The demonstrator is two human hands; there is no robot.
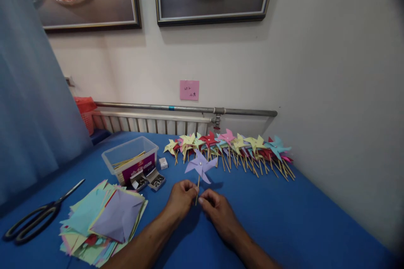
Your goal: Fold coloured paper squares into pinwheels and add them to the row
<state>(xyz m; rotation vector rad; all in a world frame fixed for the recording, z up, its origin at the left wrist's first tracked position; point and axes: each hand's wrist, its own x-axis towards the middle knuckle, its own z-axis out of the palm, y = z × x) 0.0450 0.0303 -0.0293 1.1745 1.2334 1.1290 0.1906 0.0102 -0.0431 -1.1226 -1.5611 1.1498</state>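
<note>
A purple paper pinwheel stands nearly upright on a thin wooden stick, with a shiny pin at its centre. My left hand pinches this stick between thumb and fingers, below the blades. Close by on the right, my right hand has its fingers curled and drawn together, the tips beside the stick's lower end. Whether anything lies between those tips is hidden. Left of my left hand, two small opened boxes hold metal pins. A pile of folded coloured paper lies at the lower left, a purple piece on top.
Many finished pinwheels lie in a row at the back. A clear plastic box holds wooden sticks, with a small white box beside it. Black-handled scissors lie far left on the blue table. A radiator stands behind.
</note>
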